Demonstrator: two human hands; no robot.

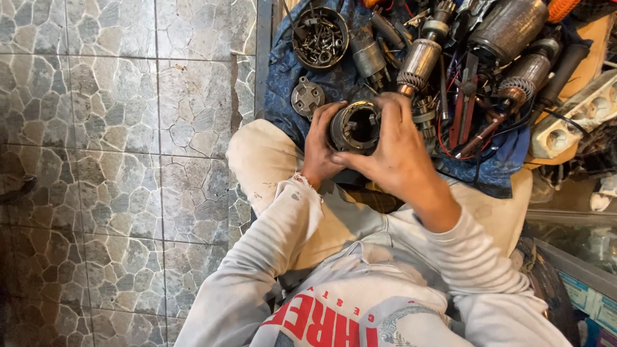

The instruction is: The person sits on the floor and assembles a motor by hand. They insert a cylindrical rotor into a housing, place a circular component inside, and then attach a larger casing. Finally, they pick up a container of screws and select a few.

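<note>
I hold a round dark metal motor housing (355, 126) between both hands, just above my knees. My left hand (319, 146) grips its left side with the fingers curled around the rim. My right hand (393, 151) covers its right side and top edge, thumb along the lower rim. The open hollow end of the housing faces up at me. Both arms wear pale grey sleeves.
A blue cloth (334, 80) ahead carries a round bowl of screws (320, 37), a small metal end plate (307, 97), several motor armatures (418, 64), red wires and hand tools. A white power strip (572, 122) lies at the right. Stone-pattern floor tiles (116, 128) spread to the left.
</note>
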